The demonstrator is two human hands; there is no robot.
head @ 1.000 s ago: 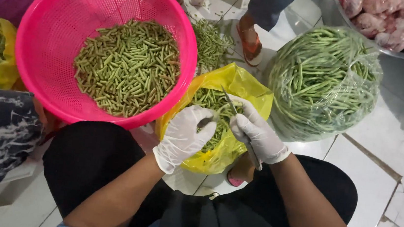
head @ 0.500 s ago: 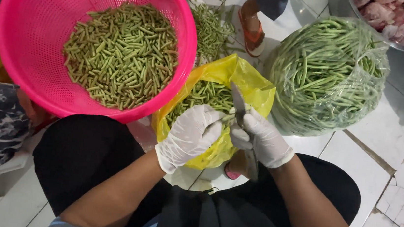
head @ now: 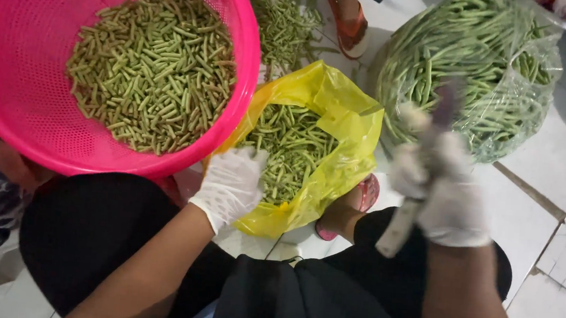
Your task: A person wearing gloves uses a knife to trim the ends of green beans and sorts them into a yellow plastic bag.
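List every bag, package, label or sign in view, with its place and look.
Yellow plastic bag: centre, open, crumpled, holding cut green beans; gloved left hand at its rim.
Clear plastic bag: upper right, rounded, bulging with long green beans; gloved right hand blurred before it.
No labels, signs or screens show.

Both hands in thin white disposable gloves, cuffs end at wrist: left hand (head: 231, 184), right hand (head: 447, 189) blurred. Forearms bare, no sleeves. Black trousers (head: 82, 229), black top/apron folds at lap (head: 310, 307)
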